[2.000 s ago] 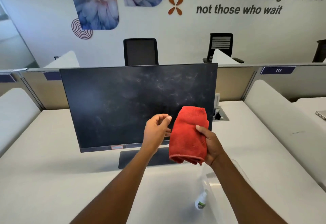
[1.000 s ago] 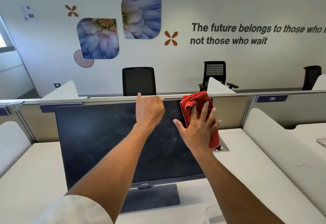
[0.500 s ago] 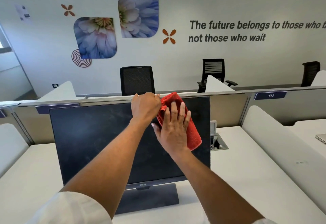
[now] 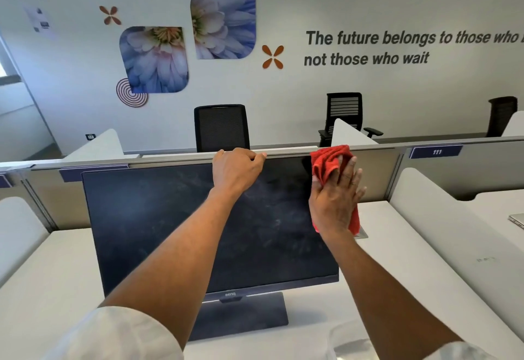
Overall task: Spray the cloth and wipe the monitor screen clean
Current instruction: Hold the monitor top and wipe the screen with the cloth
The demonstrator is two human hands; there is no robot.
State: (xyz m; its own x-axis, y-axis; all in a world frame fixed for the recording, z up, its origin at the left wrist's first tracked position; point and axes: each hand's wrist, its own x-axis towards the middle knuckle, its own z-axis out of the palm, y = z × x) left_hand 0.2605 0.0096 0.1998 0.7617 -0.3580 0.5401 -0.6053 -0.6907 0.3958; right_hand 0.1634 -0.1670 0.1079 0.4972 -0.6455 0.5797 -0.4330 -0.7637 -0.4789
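A dark monitor stands on a white desk, its screen smudged with pale streaks. My left hand grips the monitor's top edge near the middle. My right hand lies flat, fingers spread, pressing a red cloth against the screen's upper right corner. The cloth sticks out above and below my palm. The spray bottle is out of view.
The monitor's flat base sits on the white desk. Low partitions run behind the monitor and at both sides. A laptop edge shows on the desk at the far right. Black chairs stand beyond the partition.
My right hand slid the red cloth rightward along the screen's top, from beside my left hand to the upper right corner. My left hand stayed on the top edge.
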